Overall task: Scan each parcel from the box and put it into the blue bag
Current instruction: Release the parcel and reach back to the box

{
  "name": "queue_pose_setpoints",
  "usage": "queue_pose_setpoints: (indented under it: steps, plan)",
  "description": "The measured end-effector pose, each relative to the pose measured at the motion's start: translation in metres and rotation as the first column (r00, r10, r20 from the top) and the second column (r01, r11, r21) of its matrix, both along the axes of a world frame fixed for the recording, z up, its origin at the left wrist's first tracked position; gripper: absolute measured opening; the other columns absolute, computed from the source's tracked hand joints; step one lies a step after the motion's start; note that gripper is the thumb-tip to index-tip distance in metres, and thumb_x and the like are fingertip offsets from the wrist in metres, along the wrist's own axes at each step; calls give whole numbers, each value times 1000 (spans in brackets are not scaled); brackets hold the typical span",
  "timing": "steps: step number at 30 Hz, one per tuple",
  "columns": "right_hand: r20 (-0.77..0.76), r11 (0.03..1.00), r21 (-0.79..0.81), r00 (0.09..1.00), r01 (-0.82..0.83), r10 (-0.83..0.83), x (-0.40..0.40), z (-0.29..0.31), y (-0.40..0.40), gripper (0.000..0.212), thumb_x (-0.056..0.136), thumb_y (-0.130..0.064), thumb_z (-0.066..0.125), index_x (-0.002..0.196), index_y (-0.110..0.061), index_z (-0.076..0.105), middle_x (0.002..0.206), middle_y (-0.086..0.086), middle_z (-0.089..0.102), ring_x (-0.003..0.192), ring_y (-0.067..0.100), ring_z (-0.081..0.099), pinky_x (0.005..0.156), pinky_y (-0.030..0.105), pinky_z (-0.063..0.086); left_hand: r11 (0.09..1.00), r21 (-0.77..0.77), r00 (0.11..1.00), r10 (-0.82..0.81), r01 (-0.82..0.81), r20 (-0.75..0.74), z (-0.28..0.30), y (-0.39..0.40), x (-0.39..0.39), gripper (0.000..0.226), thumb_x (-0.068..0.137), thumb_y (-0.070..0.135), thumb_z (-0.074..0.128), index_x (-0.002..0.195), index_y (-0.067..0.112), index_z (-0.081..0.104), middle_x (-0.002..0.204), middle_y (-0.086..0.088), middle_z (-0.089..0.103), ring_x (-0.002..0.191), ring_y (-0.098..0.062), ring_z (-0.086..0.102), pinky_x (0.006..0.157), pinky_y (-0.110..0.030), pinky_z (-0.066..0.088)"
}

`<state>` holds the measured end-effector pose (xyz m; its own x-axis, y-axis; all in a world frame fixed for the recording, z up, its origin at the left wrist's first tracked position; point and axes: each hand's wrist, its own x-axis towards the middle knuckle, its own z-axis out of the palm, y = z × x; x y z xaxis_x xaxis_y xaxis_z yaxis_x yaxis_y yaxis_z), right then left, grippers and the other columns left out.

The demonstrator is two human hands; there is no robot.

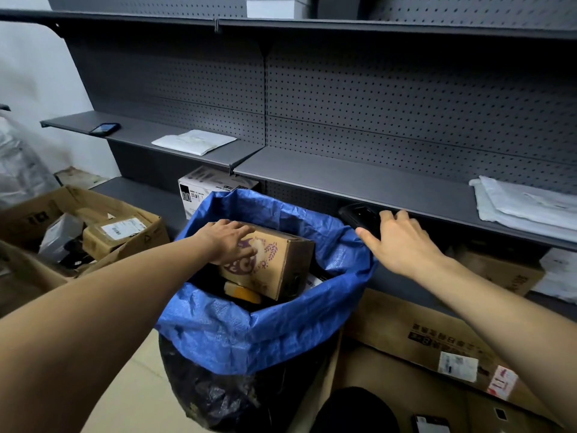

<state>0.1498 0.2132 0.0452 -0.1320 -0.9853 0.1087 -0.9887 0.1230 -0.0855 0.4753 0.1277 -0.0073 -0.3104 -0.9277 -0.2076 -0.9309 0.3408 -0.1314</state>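
Placing a scanned parcel. Your left hand (229,242) lies flat, fingers spread, on top of the parcel (271,260) — a printed carton sitting tilted in the mouth of the blue bag (249,332), resting on other items already inside. Your right hand (396,242) is at the scanner (359,217), a dark device just under the shelf (359,182) edge; its fingers curl over the device, thumb extended (whether it is gripped or merely touched, you cannot tell from here). The box (93,226) of remaining parcels stands open to your left, well apart from the bag.

To do this step well, press the carton down and level so that it settles below the rim rather than perching on a corner — the woven wall looks slack and may fold inward. Let go only once the carton sits steady, and keep the scanner clear of the opening.
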Motion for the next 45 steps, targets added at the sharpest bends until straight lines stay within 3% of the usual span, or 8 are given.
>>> queue_pose_setpoints:
  steps: [6, 14, 22, 33, 40, 45]
  plan:
    - [21, 999, -12, 999, 39, -38, -23, -3, 9, 64, 97, -62, 40, 126, -5, 47, 126, 22, 49, 120, 43, 48, 96, 51, 44, 999, -37, 992, -20, 16, -123, -7, -1, -36, 70, 96, 68, 20, 156, 31, 20, 159, -1, 31, 146, -29, 26, 117, -47, 22]
    - [56, 989, 21, 988, 145, -146, -86, -21, 39, 66, 98, -62, 37, 129, -5, 46, 127, 21, 49, 119, 41, 48, 97, 52, 44, 993, -100, 972, -89, 69, -218, -18, 10, -133, 64, 100, 61, 23, 154, 27, 26, 155, -2, 37, 143, -27, 33, 115, -46, 24]
    - [62, 958, 67, 957, 279, -283, -169, -50, 82, 68, 99, -61, 36, 135, -5, 44, 133, 23, 46, 123, 43, 45, 99, 51, 43, 936, -256, 916, -308, 243, -258, -47, 30, -244, 60, 101, 56, 28, 151, 24, 33, 151, -1, 44, 138, -27, 39, 112, -45, 30]
    - [87, 902, 124, 901, 413, -425, -269, -98, 149, 67, 99, -61, 37, 137, -6, 44, 136, 20, 46, 126, 39, 44, 99, 52, 40, 896, -50, 867, -440, 442, -233, -103, 77, -386, 66, 100, 60, 17, 156, 25, 19, 157, -5, 34, 145, -29, 28, 117, -44, 22]
    - [108, 874, 145, 871, 464, -480, -342, -149, 179, 67, 98, -62, 37, 137, -7, 44, 131, 22, 48, 121, 40, 48, 102, 52, 42, 826, -2, 816, -557, 563, -155, -157, 93, -456, 66, 100, 60, 14, 156, 26, 17, 155, -6, 37, 144, -28, 30, 117, -45, 23]
    - [105, 852, 192, 853, 487, -511, -379, -189, 192, 71, 98, -61, 38, 145, -8, 37, 143, 24, 40, 132, 41, 40, 108, 52, 38, 780, 102, 784, -602, 618, -150, -208, 99, -500, 68, 99, 61, 14, 157, 25, 18, 157, -8, 33, 145, -29, 28, 116, -45, 24]
